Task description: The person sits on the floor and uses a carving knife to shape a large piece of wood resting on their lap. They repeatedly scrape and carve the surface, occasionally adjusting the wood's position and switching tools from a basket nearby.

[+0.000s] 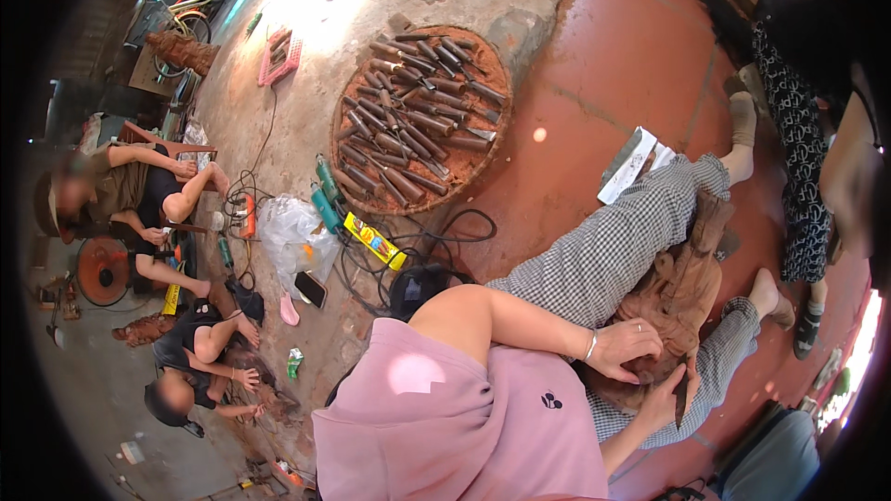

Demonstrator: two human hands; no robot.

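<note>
A brown wood carving (pixel 682 289) lies between my legs, its far end resting near my thigh in checked trousers. My left hand (pixel 627 350), with a ring and a bracelet, has its fingers curled and pressed down on the near part of the carving. Close by on the right, my right hand (pixel 661 401) is closed round a carving chisel (pixel 681 404) with a dark handle. The fingers of both hands nearly meet at the wood. My hands hide the chisel's cutting end and the spot beneath them.
A round tray (pixel 502 141) of chisels stands ahead. Left of me lie a plastic bag (pixel 295 234), a phone (pixel 310 289), a yellow packet (pixel 374 241), a green power tool (pixel 326 197) and black cables. Printed sheets (pixel 634 165) lie by my leg. Co-workers sit at left; others are at right.
</note>
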